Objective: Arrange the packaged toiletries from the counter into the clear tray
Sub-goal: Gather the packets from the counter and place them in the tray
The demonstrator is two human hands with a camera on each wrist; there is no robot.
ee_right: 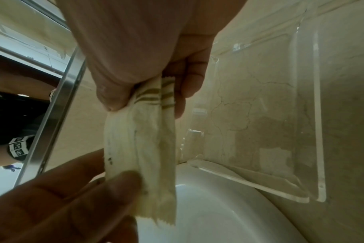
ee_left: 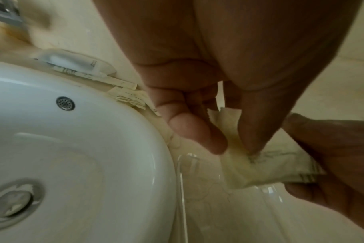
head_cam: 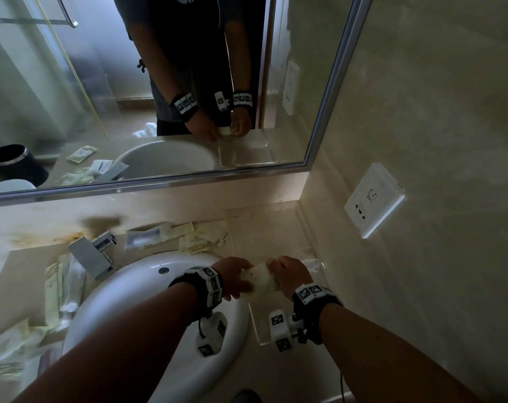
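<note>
Cream striped packet [ee_right: 148, 131], crumpled

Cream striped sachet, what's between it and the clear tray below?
Nothing: the cream striped sachet, pinched by both hands, hangs over the clear acrylic tray, seen in the right wrist view.

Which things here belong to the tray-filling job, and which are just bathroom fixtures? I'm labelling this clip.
Part of the job:
cream packet, pinched by the left hand and right hand
clear tray, nothing visible in it
loose packets behind the basin
packets beside the faucet

Just lying about:
basin
faucet
mirror
wall socket
</note>
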